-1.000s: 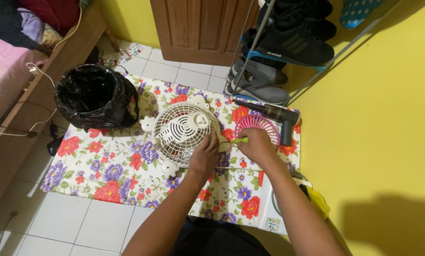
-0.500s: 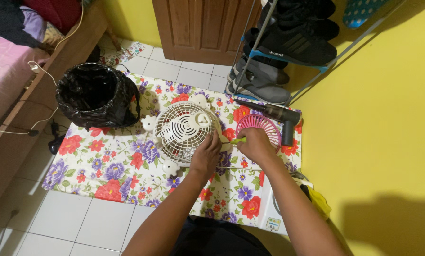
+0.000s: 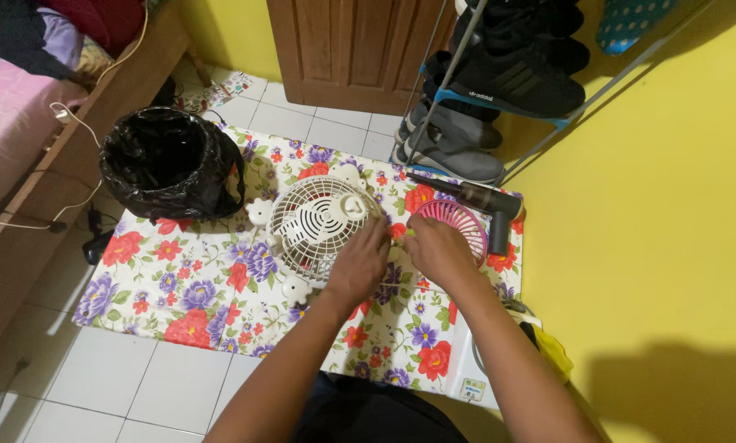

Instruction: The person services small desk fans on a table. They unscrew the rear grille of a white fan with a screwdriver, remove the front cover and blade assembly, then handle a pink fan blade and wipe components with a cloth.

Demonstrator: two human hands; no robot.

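A floral cloth lies over the white tile floor, and nearly everything sits on it. Along its left side runs a wooden bed frame with a white cable trailing down; beyond the cloth stand a brown door and a metal shoe rack against the yellow wall. A bin lined with a black bag stands on the cloth's far left corner, just beside the cream fan, which lies face up near the middle with small white feet around it. To its right lies a pink round grille, and past that a dark handheld tool near the cloth's edge. The left hand rests curled on the fan's near right rim, fingers bent onto the wire guard. The right hand is closed loosely between fan and pink grille, covering part of the grille; whether it pinches anything I cannot tell, since the fingertips are hidden under the knuckles. A yellow object by the right forearm is mostly covered by the arm and hard to make out
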